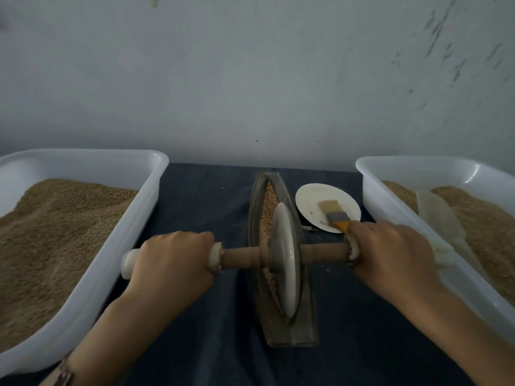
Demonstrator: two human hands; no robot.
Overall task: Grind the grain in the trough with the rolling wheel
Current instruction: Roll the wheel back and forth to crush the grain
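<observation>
A boat-shaped metal trough (308, 324) lies lengthwise on the dark cloth at the centre. Brown grain (268, 207) fills its groove, mostly in the far half. A grey disc-shaped rolling wheel (285, 254) stands on edge in the groove, on a wooden axle (241, 257) with pale padded ends. My left hand (172, 263) grips the left end of the axle. My right hand (390, 254) grips the right end. The wheel sits about midway along the trough.
A white tub (156, 174) of brown grain stands at the left. Another white tub (370, 179) at the right holds grain and a pale scoop (437, 215). A small white plate (309, 196) with a brush (334, 213) lies beside the trough. A grey wall rises behind.
</observation>
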